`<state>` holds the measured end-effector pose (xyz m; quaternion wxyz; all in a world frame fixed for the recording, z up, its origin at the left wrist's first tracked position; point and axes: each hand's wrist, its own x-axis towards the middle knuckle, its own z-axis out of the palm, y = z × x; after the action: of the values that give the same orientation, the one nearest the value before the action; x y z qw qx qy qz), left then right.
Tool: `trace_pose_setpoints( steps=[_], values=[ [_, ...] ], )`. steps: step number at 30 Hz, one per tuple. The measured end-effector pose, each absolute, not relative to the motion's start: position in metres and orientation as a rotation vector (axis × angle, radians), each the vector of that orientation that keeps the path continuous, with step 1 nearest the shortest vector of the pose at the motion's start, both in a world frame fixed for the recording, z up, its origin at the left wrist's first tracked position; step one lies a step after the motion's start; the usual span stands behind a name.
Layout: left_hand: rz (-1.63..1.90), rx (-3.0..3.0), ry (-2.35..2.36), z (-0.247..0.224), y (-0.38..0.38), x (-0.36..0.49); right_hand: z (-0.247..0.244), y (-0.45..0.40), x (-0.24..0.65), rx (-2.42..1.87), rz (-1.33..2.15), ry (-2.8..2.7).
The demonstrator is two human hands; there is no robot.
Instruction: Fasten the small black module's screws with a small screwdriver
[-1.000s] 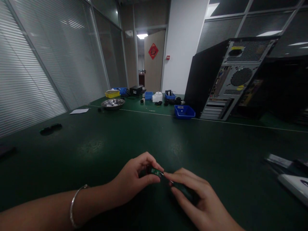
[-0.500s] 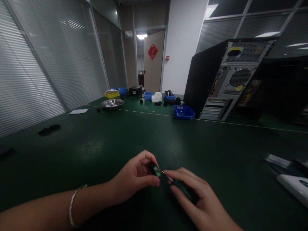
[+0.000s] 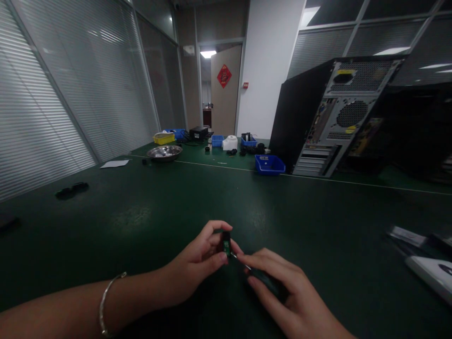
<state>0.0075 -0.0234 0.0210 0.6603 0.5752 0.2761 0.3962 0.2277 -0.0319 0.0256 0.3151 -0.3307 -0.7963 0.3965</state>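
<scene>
Near the bottom middle, my left hand (image 3: 206, 254) pinches a small black part with a green circuit board (image 3: 226, 245) between thumb and fingers, holding it upright above the table. A bracelet circles that wrist. Beside it, my right hand (image 3: 286, 282) is closed round the dark handle of a screwdriver (image 3: 267, 279). Its thin metal shaft points left, and the tip is at the lower edge of the part; whether it touches a screw is too small to tell.
A green table (image 3: 169, 197) spreads around my hands. Further off stand a metal bowl (image 3: 164, 152), a blue bin (image 3: 270, 165) and a black computer tower (image 3: 300, 113). Dark objects (image 3: 72, 190) lie at left, and a white object (image 3: 431, 275) at the right edge.
My left hand has turned the small circuit board part more upright and shifted it slightly left. The screwdriver tip has moved left and down with it, to the part's lower edge.
</scene>
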Motion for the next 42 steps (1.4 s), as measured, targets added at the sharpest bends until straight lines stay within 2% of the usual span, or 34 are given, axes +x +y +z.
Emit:
trace_pose_setpoints(
  steps=[8, 15, 25, 32, 42],
  values=[
    [0.843, 1.353, 0.716, 0.021, -0.024, 0.006, 0.021, -0.032, 0.228, -0.88, 0.988, -2.121],
    [0.83, 1.695, 0.957, 0.026, -0.023, 0.004, 0.022, -0.033, 0.23, -0.866, 0.967, -2.124],
    [0.92, 1.627, 0.973, 0.021, -0.022, 0.004, 0.022, -0.034, 0.227, -0.848, 0.898, -2.113],
    [0.9, 1.815, 1.136, 0.026, -0.023, 0.003, 0.02, -0.033, 0.23, -0.859, 0.821, -2.088],
    [0.879, 2.106, 1.024, 0.03, -0.024, 0.003, 0.026, -0.031, 0.228, -0.863, 0.928, -2.119]
  ],
)
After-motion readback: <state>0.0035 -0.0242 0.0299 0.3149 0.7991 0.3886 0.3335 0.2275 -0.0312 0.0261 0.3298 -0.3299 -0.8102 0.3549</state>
